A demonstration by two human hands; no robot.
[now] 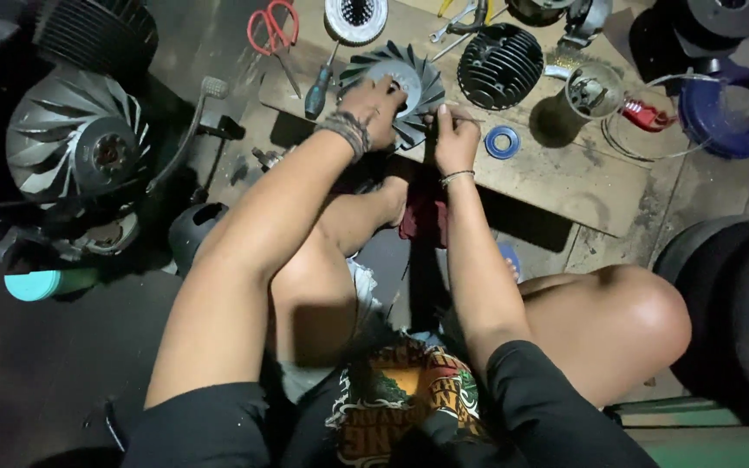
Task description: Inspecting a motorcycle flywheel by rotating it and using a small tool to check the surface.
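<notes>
A grey metal fan wheel with curved blades (418, 76) lies on a flat board (565, 173) on the floor in front of me. My left hand (373, 108), with a braided band at the wrist, rests on top of the wheel's hub and grips it. My right hand (452, 139) is closed at the wheel's near rim, fingers pinched on the blade edge; whether it holds a small tool I cannot tell. A blue ring (502, 142) lies just right of that hand.
On the board lie red-handled scissors (272, 30), a dark-handled screwdriver (318, 87), a black finned cover (500, 54), a round white part (355, 17) and a small metal cup part (593, 91). A larger fan wheel on an engine (75, 130) stands left. A blue coil (734, 108) and black tyre (739, 303) are right.
</notes>
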